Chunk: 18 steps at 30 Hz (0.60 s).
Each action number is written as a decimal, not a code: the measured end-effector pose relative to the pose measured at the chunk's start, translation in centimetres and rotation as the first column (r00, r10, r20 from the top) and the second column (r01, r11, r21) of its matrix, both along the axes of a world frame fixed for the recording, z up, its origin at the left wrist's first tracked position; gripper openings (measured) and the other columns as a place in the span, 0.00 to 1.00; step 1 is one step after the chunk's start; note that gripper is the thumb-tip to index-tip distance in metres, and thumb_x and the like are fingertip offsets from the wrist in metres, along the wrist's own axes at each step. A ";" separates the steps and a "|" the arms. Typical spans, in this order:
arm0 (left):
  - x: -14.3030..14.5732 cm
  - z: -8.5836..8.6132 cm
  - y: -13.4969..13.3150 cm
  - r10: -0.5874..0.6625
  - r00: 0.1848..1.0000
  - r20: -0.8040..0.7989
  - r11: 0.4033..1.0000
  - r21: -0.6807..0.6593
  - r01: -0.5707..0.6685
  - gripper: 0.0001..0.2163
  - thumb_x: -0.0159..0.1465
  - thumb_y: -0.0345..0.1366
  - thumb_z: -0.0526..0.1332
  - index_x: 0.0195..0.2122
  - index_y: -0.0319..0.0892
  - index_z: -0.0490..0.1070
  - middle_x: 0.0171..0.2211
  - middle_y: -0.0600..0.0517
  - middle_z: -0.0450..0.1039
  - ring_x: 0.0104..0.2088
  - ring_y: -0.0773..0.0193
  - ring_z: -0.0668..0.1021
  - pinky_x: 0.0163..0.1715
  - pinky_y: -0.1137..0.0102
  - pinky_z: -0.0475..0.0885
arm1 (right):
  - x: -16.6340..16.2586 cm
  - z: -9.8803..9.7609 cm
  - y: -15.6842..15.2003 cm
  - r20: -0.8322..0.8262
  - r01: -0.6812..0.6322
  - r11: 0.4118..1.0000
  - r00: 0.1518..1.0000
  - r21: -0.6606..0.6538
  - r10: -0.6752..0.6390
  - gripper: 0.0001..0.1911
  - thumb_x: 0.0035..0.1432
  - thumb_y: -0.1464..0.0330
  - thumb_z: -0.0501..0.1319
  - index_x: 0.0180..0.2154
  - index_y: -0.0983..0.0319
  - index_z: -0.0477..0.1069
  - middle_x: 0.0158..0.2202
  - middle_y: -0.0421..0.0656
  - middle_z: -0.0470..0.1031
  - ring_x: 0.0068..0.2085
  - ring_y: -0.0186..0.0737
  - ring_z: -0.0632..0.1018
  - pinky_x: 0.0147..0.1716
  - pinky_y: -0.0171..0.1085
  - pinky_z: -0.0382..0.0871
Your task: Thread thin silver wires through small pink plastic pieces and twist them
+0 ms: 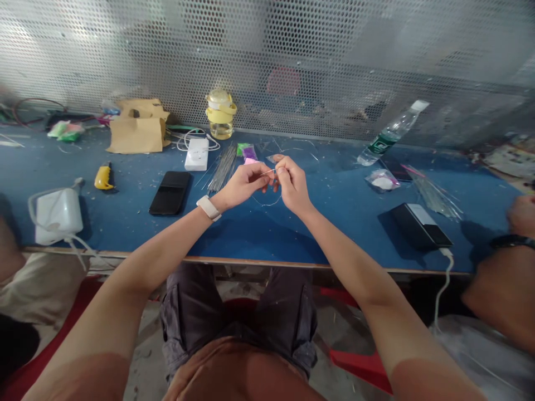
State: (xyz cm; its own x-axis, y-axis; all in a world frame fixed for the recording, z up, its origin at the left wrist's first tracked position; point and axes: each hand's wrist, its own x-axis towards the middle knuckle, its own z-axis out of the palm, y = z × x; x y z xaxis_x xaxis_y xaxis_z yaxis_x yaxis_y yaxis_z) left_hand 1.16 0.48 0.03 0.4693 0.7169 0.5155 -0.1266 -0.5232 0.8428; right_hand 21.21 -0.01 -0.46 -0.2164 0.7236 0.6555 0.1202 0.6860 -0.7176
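Note:
Above the middle of the blue table, my left hand (249, 181) and my right hand (292, 181) meet almost fingertip to fingertip. Between them runs a thin wire (267, 205), which hangs below the fingers in a loose loop. The left thumb and forefinger pinch one part of it; the right thumb and forefinger are closed on another part. A bundle of thin grey wires (224, 167) lies just left of my left hand. Small green, purple (249, 153) and pink packets lie behind that hand, partly covered by it.
A black phone (170, 192), white charger (197, 154) and yellow cutter (103, 176) lie left. A yellow-lidded bottle (221, 114) stands behind. Rightward are a leaning water bottle (393, 133), a small bag (382, 181) and a black power bank (420, 227). People sit on both sides.

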 end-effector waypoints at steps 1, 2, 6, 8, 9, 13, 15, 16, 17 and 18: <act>0.0 -0.2 0.0 0.020 1.000 -0.021 0.999 0.025 -0.019 0.09 0.75 0.43 0.72 0.46 0.43 0.79 0.37 0.50 0.83 0.34 0.67 0.83 0.37 0.70 0.79 | 0.0 -0.1 0.2 -0.026 0.003 1.000 1.000 -0.007 -0.003 0.27 0.82 0.42 0.57 0.37 0.54 0.67 0.31 0.36 0.71 0.26 0.34 0.74 0.28 0.40 0.68; 0.0 -0.4 0.1 0.051 0.998 -0.043 0.997 0.054 -0.049 0.07 0.73 0.38 0.72 0.47 0.43 0.79 0.38 0.50 0.84 0.35 0.66 0.84 0.38 0.70 0.80 | 0.0 -0.2 0.3 -0.046 0.001 1.000 0.999 -0.014 -0.002 0.27 0.81 0.42 0.58 0.37 0.54 0.67 0.31 0.35 0.69 0.26 0.34 0.73 0.28 0.40 0.68; 0.2 -1.1 -0.1 0.246 0.962 -0.122 0.962 0.151 -0.227 0.08 0.68 0.30 0.71 0.47 0.43 0.78 0.36 0.53 0.85 0.31 0.69 0.82 0.35 0.72 0.78 | -0.4 -0.2 0.2 -0.068 -0.021 1.000 0.997 -0.012 0.020 0.27 0.80 0.41 0.59 0.35 0.54 0.66 0.29 0.34 0.63 0.25 0.34 0.67 0.27 0.39 0.67; 0.2 -1.1 -0.2 0.304 0.942 -0.140 0.946 0.165 -0.281 0.11 0.67 0.32 0.74 0.48 0.43 0.78 0.32 0.56 0.83 0.29 0.69 0.81 0.35 0.72 0.78 | -0.7 0.0 -0.1 -0.064 -0.004 1.000 0.998 0.011 0.005 0.28 0.81 0.41 0.57 0.35 0.54 0.65 0.28 0.35 0.62 0.27 0.35 0.67 0.28 0.39 0.66; 0.2 -1.0 -0.3 0.320 0.937 -0.138 0.940 0.169 -0.296 0.13 0.66 0.33 0.77 0.49 0.44 0.77 0.30 0.57 0.81 0.29 0.69 0.81 0.35 0.72 0.78 | -0.8 0.1 -0.3 -0.061 0.013 1.000 0.998 0.025 -0.011 0.29 0.81 0.41 0.57 0.35 0.54 0.65 0.28 0.35 0.62 0.27 0.35 0.66 0.29 0.39 0.66; 0.1 -0.7 -0.6 0.355 0.930 -0.099 0.921 0.204 -0.330 0.19 0.63 0.35 0.82 0.50 0.44 0.76 0.33 0.58 0.79 0.26 0.71 0.77 0.30 0.72 0.74 | -1.0 -0.1 -0.6 -0.045 0.070 0.996 0.997 0.060 -0.068 0.30 0.81 0.39 0.56 0.35 0.54 0.65 0.27 0.35 0.63 0.28 0.36 0.67 0.32 0.41 0.66; 0.2 -0.6 -0.7 0.352 0.933 -0.073 0.914 0.243 -0.326 0.18 0.63 0.35 0.81 0.48 0.44 0.76 0.36 0.56 0.79 0.27 0.71 0.78 0.31 0.72 0.75 | -0.9 -0.2 -0.6 -0.012 0.094 0.992 0.996 0.090 -0.093 0.29 0.82 0.41 0.55 0.35 0.54 0.66 0.26 0.34 0.63 0.27 0.36 0.67 0.32 0.41 0.64; 0.2 -0.5 -0.7 0.347 0.936 -0.056 0.908 0.271 -0.321 0.17 0.64 0.35 0.81 0.47 0.44 0.76 0.37 0.55 0.79 0.29 0.71 0.79 0.33 0.72 0.76 | -0.8 -0.3 -0.6 0.006 0.104 0.988 0.994 0.117 -0.106 0.28 0.83 0.42 0.54 0.36 0.54 0.66 0.26 0.34 0.63 0.27 0.36 0.66 0.32 0.42 0.63; 0.2 -0.4 -0.8 0.342 0.939 -0.037 0.900 0.301 -0.316 0.16 0.64 0.36 0.81 0.46 0.44 0.76 0.37 0.55 0.79 0.30 0.70 0.80 0.34 0.71 0.77 | -0.7 -0.3 -0.7 0.024 0.111 0.983 0.993 0.148 -0.116 0.27 0.84 0.44 0.54 0.36 0.54 0.66 0.25 0.34 0.63 0.26 0.36 0.66 0.32 0.42 0.62; 0.2 -0.4 -0.8 0.337 0.941 -0.020 0.891 0.331 -0.312 0.15 0.65 0.37 0.81 0.46 0.45 0.76 0.37 0.55 0.79 0.31 0.68 0.81 0.36 0.70 0.78 | -0.7 -0.3 -0.7 0.036 0.115 0.977 0.992 0.180 -0.124 0.26 0.85 0.46 0.53 0.36 0.54 0.66 0.25 0.34 0.64 0.26 0.36 0.65 0.31 0.42 0.61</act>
State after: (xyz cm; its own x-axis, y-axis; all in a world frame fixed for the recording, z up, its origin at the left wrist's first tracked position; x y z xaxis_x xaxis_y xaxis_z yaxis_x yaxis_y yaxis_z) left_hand 1.32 -0.32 -0.33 0.2844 0.6396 0.7141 0.1529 -0.7656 0.6248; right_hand 20.53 -0.75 -0.73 -0.1693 0.6192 0.7668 0.2397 0.7805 -0.5774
